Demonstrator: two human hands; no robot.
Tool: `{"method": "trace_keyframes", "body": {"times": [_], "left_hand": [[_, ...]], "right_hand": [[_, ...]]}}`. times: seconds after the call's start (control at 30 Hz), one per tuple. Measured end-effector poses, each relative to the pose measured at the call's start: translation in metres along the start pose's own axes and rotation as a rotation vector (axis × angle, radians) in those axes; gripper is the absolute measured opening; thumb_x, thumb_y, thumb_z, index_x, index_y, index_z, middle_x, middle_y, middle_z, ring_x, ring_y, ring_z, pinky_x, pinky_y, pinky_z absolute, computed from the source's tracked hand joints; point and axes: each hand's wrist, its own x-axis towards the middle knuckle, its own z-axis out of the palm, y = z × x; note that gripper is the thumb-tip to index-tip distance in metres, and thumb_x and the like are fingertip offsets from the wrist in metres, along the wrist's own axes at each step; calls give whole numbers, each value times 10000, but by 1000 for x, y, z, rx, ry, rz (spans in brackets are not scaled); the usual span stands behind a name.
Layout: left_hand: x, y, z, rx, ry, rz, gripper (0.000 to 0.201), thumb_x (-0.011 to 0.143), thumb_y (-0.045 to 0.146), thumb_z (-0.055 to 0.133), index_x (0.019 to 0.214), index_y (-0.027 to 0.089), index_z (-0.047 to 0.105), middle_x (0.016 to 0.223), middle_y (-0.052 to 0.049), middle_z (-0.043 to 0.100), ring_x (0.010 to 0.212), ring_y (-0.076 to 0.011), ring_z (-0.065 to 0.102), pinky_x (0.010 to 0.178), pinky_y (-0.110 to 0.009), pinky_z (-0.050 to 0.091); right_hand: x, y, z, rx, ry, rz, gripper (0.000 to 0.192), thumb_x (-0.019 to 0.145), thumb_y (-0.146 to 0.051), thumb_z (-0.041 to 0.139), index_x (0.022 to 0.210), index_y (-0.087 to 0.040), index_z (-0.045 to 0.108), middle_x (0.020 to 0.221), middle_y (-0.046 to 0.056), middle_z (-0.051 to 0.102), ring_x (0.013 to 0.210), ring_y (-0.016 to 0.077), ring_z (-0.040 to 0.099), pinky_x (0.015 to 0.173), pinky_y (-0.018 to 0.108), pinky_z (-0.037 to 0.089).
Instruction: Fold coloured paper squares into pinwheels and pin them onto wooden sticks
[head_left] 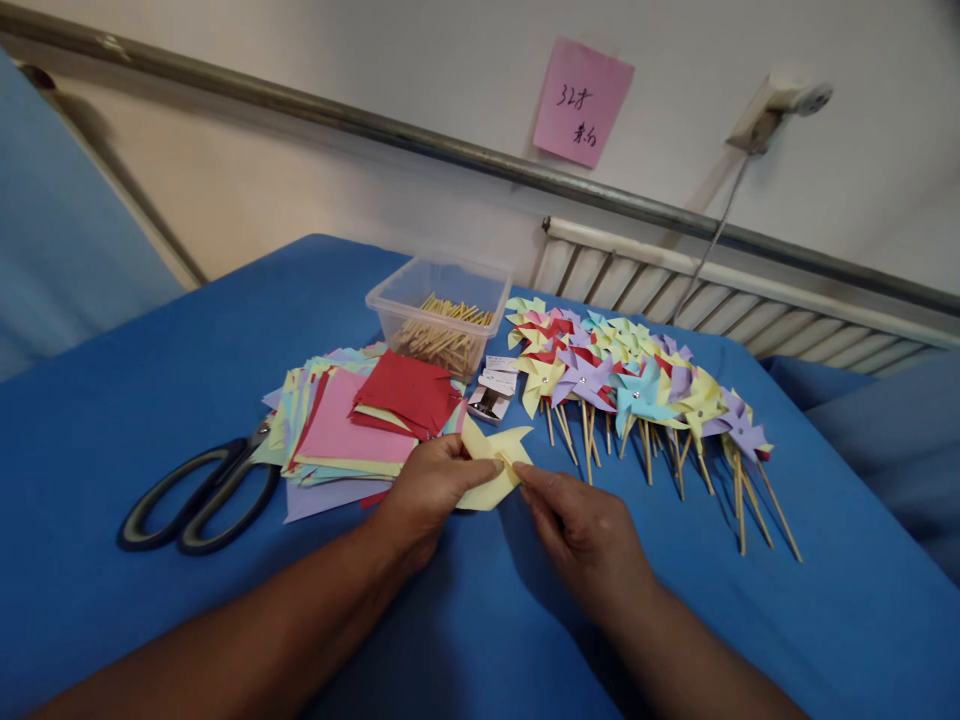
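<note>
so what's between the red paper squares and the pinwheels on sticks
In the head view, a small open white box sits between the red paper squares and pinwheels.

blue-covered surface (225, 340) | scissors (244, 457) | paper stack (345, 410) | clear tub (387, 322) | small open box (498, 381) | pinwheels (586, 381)

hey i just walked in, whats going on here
A person's left hand pinches a pale yellow paper pinwheel, while the right hand has its fingertips at the pinwheel's edge. Past the left hand lie a stack of coloured paper and large dark-handled scissors. Multicoloured paper pinwheels on thin wooden sticks lie grouped to the right.
</note>
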Motion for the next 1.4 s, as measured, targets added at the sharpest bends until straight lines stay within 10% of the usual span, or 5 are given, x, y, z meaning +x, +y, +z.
{"method": "trace_keyframes", "body": {"times": [1.4], "left_hand": [[-1, 0, 0, -5, -12, 15, 276, 591, 216, 757, 831, 116, 665, 720, -57, 714, 598, -150, 620, 574, -250, 453]], "right_hand": [[-1, -1, 1, -28, 33, -54, 304, 931, -206, 480, 1222, -214, 565, 902, 53, 721, 757, 157, 682, 684, 246, 518]]}}
